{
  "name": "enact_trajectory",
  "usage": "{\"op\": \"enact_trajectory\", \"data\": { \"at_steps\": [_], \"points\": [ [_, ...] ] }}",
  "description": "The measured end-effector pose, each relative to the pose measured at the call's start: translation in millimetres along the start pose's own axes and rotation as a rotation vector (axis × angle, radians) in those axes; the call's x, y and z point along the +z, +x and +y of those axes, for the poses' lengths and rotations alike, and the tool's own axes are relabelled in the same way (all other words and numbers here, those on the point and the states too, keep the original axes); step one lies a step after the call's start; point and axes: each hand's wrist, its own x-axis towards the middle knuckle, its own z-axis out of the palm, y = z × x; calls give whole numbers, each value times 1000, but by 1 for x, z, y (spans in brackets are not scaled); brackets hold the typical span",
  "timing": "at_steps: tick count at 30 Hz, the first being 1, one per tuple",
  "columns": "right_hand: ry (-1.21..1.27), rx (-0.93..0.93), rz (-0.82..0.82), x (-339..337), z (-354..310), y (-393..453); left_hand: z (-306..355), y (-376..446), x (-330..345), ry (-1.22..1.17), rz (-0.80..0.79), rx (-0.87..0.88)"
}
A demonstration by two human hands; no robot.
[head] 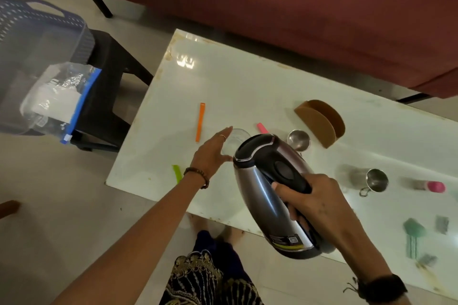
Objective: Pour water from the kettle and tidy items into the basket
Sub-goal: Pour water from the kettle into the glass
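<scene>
— How does the steel electric kettle with the black lid and handle (pixel 270 188) lie, and where is it?

— It is in the air above the near edge of the glossy white table (pixel 247 86), tilted strongly. Its long axis runs from the lower right, where the base with a label is, to the upper left, where the lid end is. The lid end points toward the clear drinking glass (pixel 236 140) that stands on the table just behind it. I cannot see the spout or any water.

— Who holds it?

— The right hand (pixel 314 208) is clenched around the black handle, with the thumb on top of it. A dark band is on that wrist.

— And the other hand?

— The left hand (pixel 213 151) is spread, the fingers straight and together, with the flat side against the left of the glass. If it really touches the glass, I cannot tell. It grasps nothing.

— What else lies on the table?

— An orange flat strip (pixel 200 122) left of the glass, a green strip (pixel 177 174) near the left wrist, a pink piece (pixel 261 128) behind the kettle, a small steel cup (pixel 299 140) beside a brown curved holder (pixel 322 122), and a steel mug (pixel 375 180) further right.

— And the basket?

— The dark blue woven plastic basket (pixel 47 22) stands on a black stool (pixel 106 91) left of the table, well apart from the kettle, with a clear zip bag (pixel 57 96) leaning at its front.
</scene>
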Motion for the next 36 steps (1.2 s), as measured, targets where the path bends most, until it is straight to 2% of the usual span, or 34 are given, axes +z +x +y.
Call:
{"op": "enact_trajectory", "data": {
  "at_steps": [16,36],
  "points": [
    [-121,29,-49,-1,-2,11,3,-2,-1,107,30,-70],
    [-184,39,-56,-5,-5,11,6,-3,-1,35,46,-138]
  ]
}}
